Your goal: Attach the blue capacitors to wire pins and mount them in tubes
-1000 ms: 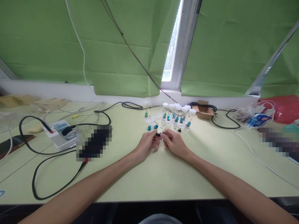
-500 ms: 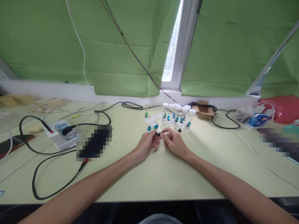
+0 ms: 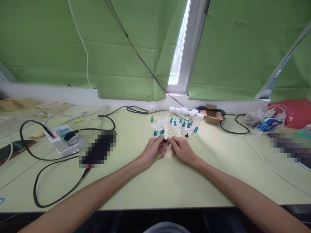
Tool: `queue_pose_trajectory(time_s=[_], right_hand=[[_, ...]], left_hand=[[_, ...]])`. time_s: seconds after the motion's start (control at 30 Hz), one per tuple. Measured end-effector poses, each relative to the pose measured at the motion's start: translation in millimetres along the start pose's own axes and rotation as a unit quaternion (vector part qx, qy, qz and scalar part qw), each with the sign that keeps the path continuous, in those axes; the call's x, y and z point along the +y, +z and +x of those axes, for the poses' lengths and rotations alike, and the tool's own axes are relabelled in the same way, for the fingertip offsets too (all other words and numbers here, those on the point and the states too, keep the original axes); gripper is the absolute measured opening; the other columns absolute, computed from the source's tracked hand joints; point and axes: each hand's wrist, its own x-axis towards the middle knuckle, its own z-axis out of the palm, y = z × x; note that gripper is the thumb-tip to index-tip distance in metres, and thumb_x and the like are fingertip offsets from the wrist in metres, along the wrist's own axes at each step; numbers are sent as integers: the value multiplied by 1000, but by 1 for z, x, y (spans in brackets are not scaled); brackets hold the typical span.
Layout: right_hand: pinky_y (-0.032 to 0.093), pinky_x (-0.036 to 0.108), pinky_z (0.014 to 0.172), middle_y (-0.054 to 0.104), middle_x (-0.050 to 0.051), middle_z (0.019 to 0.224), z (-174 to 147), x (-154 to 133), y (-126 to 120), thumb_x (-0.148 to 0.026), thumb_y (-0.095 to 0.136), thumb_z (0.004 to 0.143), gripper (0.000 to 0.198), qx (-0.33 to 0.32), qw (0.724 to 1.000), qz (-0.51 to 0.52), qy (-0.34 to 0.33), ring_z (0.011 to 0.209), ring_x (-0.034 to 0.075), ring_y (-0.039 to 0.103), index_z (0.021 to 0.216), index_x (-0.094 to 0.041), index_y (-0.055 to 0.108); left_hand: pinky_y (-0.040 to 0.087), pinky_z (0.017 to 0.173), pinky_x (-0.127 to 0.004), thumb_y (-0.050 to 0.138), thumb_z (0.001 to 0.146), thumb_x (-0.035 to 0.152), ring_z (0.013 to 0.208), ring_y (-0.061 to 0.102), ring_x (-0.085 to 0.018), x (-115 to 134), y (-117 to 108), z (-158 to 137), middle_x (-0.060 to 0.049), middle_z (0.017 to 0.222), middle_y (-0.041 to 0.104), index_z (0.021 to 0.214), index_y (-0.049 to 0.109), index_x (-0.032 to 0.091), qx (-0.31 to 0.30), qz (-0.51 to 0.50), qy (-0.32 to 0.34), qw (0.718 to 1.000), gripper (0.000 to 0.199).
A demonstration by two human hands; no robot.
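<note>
My left hand [image 3: 155, 149] is closed, its thumb and fingers pinching a small black part [image 3: 165, 140]. My right hand [image 3: 181, 147] meets it from the right, fingertips pinched together at the part's right end. Whatever sits between those right fingertips is too small to make out. Just beyond my hands lie two small blue metallic pieces [image 3: 162, 132] and a thin L-shaped metal key [image 3: 163, 131]. A small black piece with a wide base [image 3: 187, 135] stands beyond my right hand.
Several clear, white-capped tubes [image 3: 195, 124] with blue or green pieces inside stand behind my hands. A clear tube with a green piece [image 3: 152, 119] is at their left. Further out are an open cardboard box [image 3: 212, 118], a white power strip [image 3: 62, 142] and black cables [image 3: 36, 181].
My right hand has turned slightly, its fingers now curled tighter against the black part. The black part has shifted a little to the right. My left hand has hardly moved.
</note>
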Motion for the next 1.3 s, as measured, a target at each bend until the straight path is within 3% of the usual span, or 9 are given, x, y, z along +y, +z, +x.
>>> queue_pose_trajectory(time_s=[0.23,0.37,0.47,0.7,0.87,1.07,1.2,1.3], right_hand=[[43,25,58,50,-3,43,1,0,1,-48,33,98,51,12,1000,-5,12,44,12,49,56,-21,45],[42,24,50,52,-6,48,-1,-2,1,-48,44,93,29,9,999,34,25,41,11,48,88,-21,54],[42,23,48,52,-8,49,-2,-4,1,-46,53,88,29,3,998,53,19,41,11,48,101,-20,52],[41,24,48,51,-7,48,-2,-5,0,-45,47,92,26,-7,999,37,19,40,11,47,86,-21,52],[42,25,55,50,-4,45,0,-2,-1,-46,40,96,41,0,1000,6,6,42,11,48,64,-21,49],[42,25,57,51,-2,42,1,1,1,-48,34,98,52,8,1000,-8,9,43,12,49,55,-21,46],[42,25,55,50,-4,43,0,0,1,-47,36,97,45,16,1000,2,19,41,12,48,63,-21,49],[41,24,50,51,-6,46,-1,-2,0,-47,45,93,29,11,999,23,26,40,12,47,86,-21,55]], left_hand=[[34,42,-24,59,82,50,44,45,-9,-1,1,0,-4,58,54,68,64,9,9,-7,-9,1000,43],[34,42,-23,59,81,50,44,46,-9,-2,0,2,-3,58,55,69,62,11,24,-34,-8,999,41],[34,42,-23,60,81,49,45,47,-9,-3,-2,3,-3,58,55,67,59,12,28,-44,-5,999,39],[33,42,-24,57,83,52,44,45,-9,-4,-3,2,-3,59,54,64,59,11,6,-14,5,1000,45],[32,42,-24,59,82,50,42,44,-9,0,1,0,-3,57,54,66,62,11,2,-12,0,1000,42],[33,42,-25,59,81,48,42,44,-8,0,2,0,-4,58,56,64,63,10,-1,-1,-2,1000,42],[33,42,-24,59,82,49,43,45,-9,0,2,0,-3,57,54,68,63,10,14,-14,-8,1000,41],[34,41,-23,58,83,48,43,45,-9,-1,1,1,-3,57,54,69,62,11,24,-30,-8,999,40]])
